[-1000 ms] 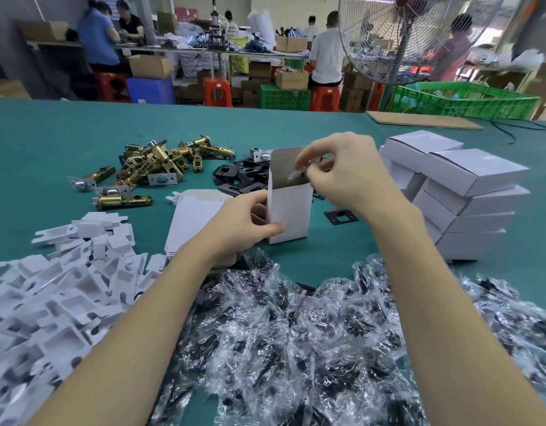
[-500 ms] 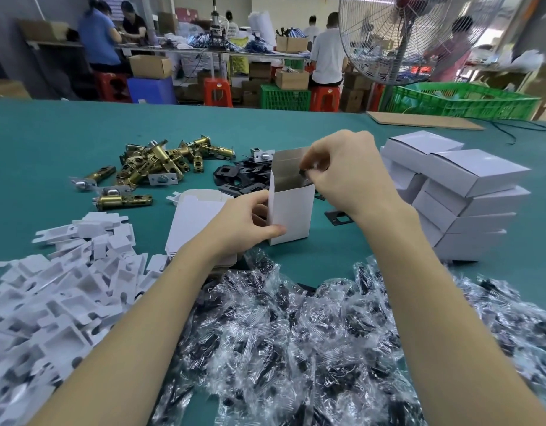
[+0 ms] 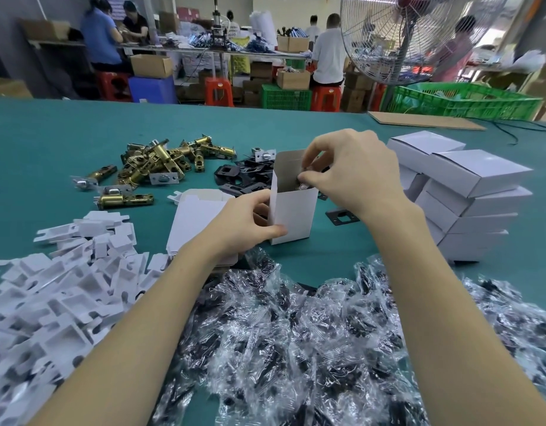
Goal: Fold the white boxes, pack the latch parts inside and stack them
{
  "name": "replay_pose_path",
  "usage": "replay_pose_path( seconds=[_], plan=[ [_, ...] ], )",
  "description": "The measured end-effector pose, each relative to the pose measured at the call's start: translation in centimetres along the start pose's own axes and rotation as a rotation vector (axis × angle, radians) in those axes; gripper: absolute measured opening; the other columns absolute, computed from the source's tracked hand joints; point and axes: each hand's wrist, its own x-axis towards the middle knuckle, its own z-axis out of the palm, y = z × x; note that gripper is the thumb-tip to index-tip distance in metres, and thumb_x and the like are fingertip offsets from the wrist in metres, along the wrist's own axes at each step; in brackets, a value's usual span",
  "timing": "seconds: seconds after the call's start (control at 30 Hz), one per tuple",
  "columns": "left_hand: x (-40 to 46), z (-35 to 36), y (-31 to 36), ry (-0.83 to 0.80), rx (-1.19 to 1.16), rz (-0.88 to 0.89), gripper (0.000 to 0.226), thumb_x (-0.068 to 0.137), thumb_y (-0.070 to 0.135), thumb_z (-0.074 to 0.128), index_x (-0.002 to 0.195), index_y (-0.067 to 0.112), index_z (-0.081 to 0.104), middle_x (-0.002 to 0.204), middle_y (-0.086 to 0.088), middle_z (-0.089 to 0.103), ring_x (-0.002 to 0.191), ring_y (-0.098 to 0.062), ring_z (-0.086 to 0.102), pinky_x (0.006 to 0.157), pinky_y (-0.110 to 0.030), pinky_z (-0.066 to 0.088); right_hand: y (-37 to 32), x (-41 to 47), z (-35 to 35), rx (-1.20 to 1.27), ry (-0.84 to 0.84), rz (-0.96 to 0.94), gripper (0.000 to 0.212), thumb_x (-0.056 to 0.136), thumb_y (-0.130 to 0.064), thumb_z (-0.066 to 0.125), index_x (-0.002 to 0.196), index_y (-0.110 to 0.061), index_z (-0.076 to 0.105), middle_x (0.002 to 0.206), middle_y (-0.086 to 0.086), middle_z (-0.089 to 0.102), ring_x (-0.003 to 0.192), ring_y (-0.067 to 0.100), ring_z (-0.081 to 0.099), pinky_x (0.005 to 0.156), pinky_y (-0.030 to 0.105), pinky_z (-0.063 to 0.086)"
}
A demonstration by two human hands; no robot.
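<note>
Head view: an open white box (image 3: 291, 210) stands upright on the green table (image 3: 35, 142), its top flap raised at the rear. The left hand (image 3: 244, 224) grips the box low on its left wall, thumb across the front face, evidently to steady it against tipping during loading. The right hand (image 3: 348, 172) hovers over the mouth, fingertips (image 3: 307, 176) pinched on a small bagged part (image 3: 301, 183) that sits at the rim, partly inside; its exact type cannot be determined. Brass latch bodies (image 3: 161, 162) and black plates (image 3: 244, 176) lie beyond the box, flat box blanks (image 3: 198, 219) just left of it, closed boxes (image 3: 471, 192) stacked to the right, bagged parts (image 3: 296, 333) heaped nearest the person
</note>
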Motion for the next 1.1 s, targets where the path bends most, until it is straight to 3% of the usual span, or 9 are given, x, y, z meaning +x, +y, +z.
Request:
replay_pose_path(
  seconds=[0.2, 0.33, 0.4, 0.53, 0.63, 0.77, 0.93, 1.1],
  plan=[
    [0.1, 0.0, -0.1, -0.002, 0.003, -0.002, 0.050, 0.085, 0.021, 0.081, 0.131, 0.032, 0.063, 0.100, 0.015, 0.073, 0.090, -0.005, 0.069, 0.086, -0.031, 0.059, -0.2, -0.1, 0.5, -0.155, -0.025, 0.032, 0.010, 0.089, -0.037, 0.072, 0.094, -0.034, 0.080, 0.091, -0.006, 0.075, 0.092, 0.023, 0.067, 0.065, 0.028, 0.040],
    [0.1, 0.0, -0.4, -0.006, -0.002, 0.006, 0.049, 0.084, 0.020, 0.082, 0.128, 0.034, 0.064, 0.092, 0.020, 0.073, 0.084, -0.001, 0.069, 0.083, -0.028, 0.058, -1.0, -0.2, 0.0, -0.288, -0.177, -0.049, 0.021, 0.098, -0.031, 0.055, 0.093, -0.025, 0.074, 0.094, 0.002, 0.057, 0.105, 0.029, 0.058, 0.065, 0.030, 0.034],
    [0.1, -0.1, -0.5, -0.009, -0.006, 0.009, 0.048, 0.084, 0.019, 0.082, 0.126, 0.035, 0.065, 0.089, 0.023, 0.073, 0.083, -0.001, 0.069, 0.083, -0.027, 0.058, -1.2, -0.3, -0.3, -0.330, -0.275, -0.026, 0.021, 0.096, -0.026, 0.050, 0.093, -0.020, 0.070, 0.094, 0.003, 0.057, 0.101, 0.032, 0.058, 0.061, 0.029, 0.032],
    [0.2, 0.0, -0.6, -0.004, -0.009, 0.011, 0.049, 0.083, 0.020, 0.081, 0.127, 0.036, 0.065, 0.094, 0.016, 0.074, 0.085, -0.005, 0.071, 0.082, -0.028, 0.058, -1.2, -0.6, -1.0, -0.350, -0.494, 0.041, 0.045, 0.085, -0.020, 0.053, 0.126, -0.035, 0.066, 0.108, 0.000, 0.069, 0.102, 0.029, 0.063, 0.056, 0.027, 0.033],
    [0.3, 0.1, -0.6, 0.009, 0.005, 0.010, 0.049, 0.084, 0.020, 0.080, 0.126, 0.039, 0.063, 0.093, 0.018, 0.074, 0.084, -0.002, 0.070, 0.081, -0.026, 0.058, -0.8, -0.8, -1.0, -0.289, -0.503, 0.015, 0.054, 0.089, -0.021, 0.055, 0.136, -0.046, 0.056, 0.125, 0.000, 0.066, 0.114, 0.029, 0.060, 0.070, 0.031, 0.040],
    [0.2, 0.0, -0.6, 0.003, 0.006, 0.002, 0.048, 0.083, 0.023, 0.082, 0.122, 0.044, 0.063, 0.090, 0.024, 0.073, 0.083, 0.001, 0.069, 0.078, -0.019, 0.055, 0.0, -0.1, -1.6, -0.215, -0.378, 0.004, 0.045, 0.082, -0.023, 0.058, 0.119, -0.048, 0.066, 0.107, -0.008, 0.070, 0.096, 0.026, 0.065, 0.055, 0.023, 0.036],
    [0.2, 0.2, -0.3, -0.001, 0.003, -0.009, 0.049, 0.084, 0.022, 0.081, 0.124, 0.043, 0.061, 0.091, 0.023, 0.072, 0.083, 0.002, 0.068, 0.077, -0.018, 0.053, 0.2, -0.5, -1.0, -0.219, -0.538, 0.021, 0.052, 0.087, -0.019, 0.052, 0.128, -0.049, 0.063, 0.104, -0.003, 0.067, 0.094, 0.024, 0.069, 0.063, 0.028, 0.045],
    [0.1, 0.2, -0.1, -0.004, 0.020, -0.013, 0.050, 0.086, 0.021, 0.079, 0.130, 0.037, 0.060, 0.101, 0.014, 0.073, 0.086, -0.004, 0.069, 0.082, -0.026, 0.057, 0.0, 0.1, -1.4, -0.150, -0.375, -0.013, 0.037, 0.086, -0.023, 0.056, 0.109, -0.047, 0.069, 0.091, -0.012, 0.067, 0.087, 0.024, 0.069, 0.053, 0.022, 0.038]
  ],
)
